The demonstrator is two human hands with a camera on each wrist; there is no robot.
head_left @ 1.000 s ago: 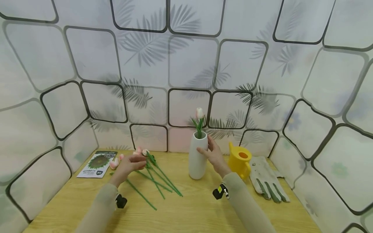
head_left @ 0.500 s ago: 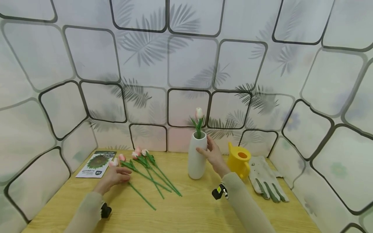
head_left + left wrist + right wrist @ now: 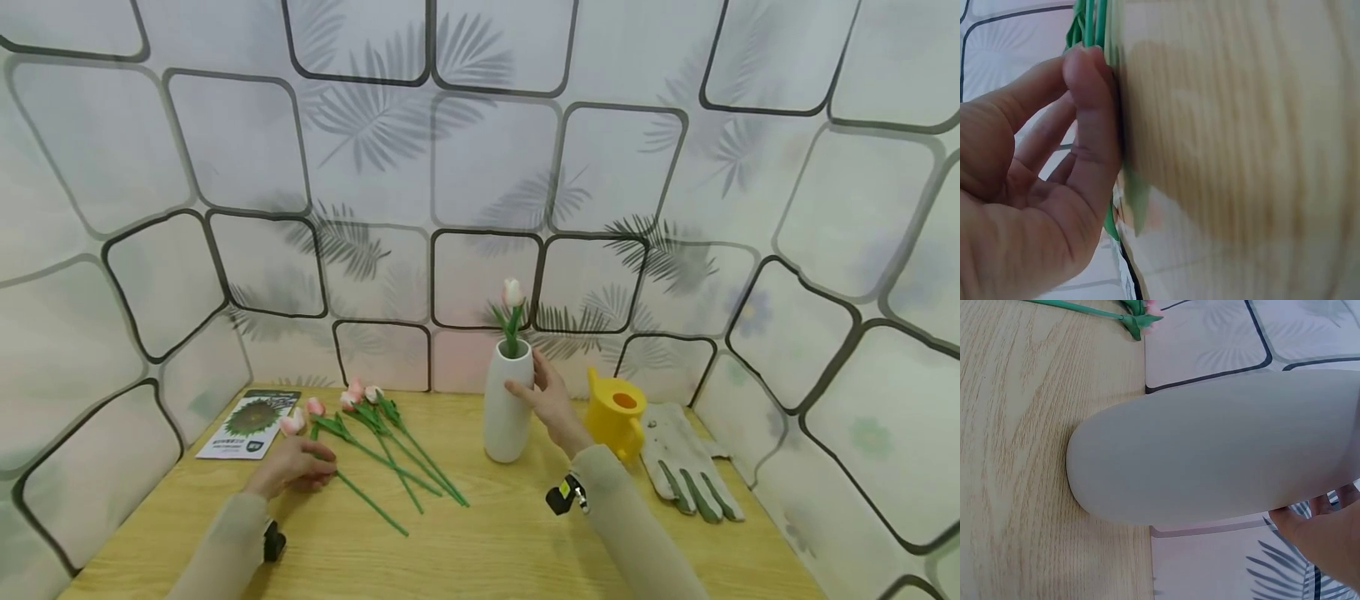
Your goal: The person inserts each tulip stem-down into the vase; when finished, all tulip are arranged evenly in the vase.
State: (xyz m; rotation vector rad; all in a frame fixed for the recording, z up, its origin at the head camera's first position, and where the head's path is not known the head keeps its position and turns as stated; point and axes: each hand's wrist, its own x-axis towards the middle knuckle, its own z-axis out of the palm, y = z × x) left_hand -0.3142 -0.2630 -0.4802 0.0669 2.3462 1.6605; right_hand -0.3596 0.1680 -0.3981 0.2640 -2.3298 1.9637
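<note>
Low over the table at the left, my left hand [image 3: 294, 463] pinches the green stem of a tulip [image 3: 375, 505] between thumb and fingertips; its pale pink bloom [image 3: 292, 422] shows beyond the hand. In the left wrist view, the thumb tip meets the forefinger right at the green stems [image 3: 1094, 25]. My right hand [image 3: 555, 404] holds the upper right side of a white vase [image 3: 504, 408], fingers behind and thumb in front. The vase stands upright on the table. One white-pink tulip [image 3: 513, 293] rises from its mouth, the lower stem hidden inside.
Several more pink tulips [image 3: 401, 442] lie on the wooden table [image 3: 480, 558] between left hand and vase, stems crossing. A sunflower seed packet [image 3: 251, 423] lies at the far left. To the right are a yellow watering can [image 3: 615, 417] and garden gloves [image 3: 686, 462]. Patterned curtains enclose the table.
My left hand has moved left and down from above the tulip bunch to the leftmost tulip and taken hold of its stem, whose end has shifted slightly. The right hand and vase have stayed put.
</note>
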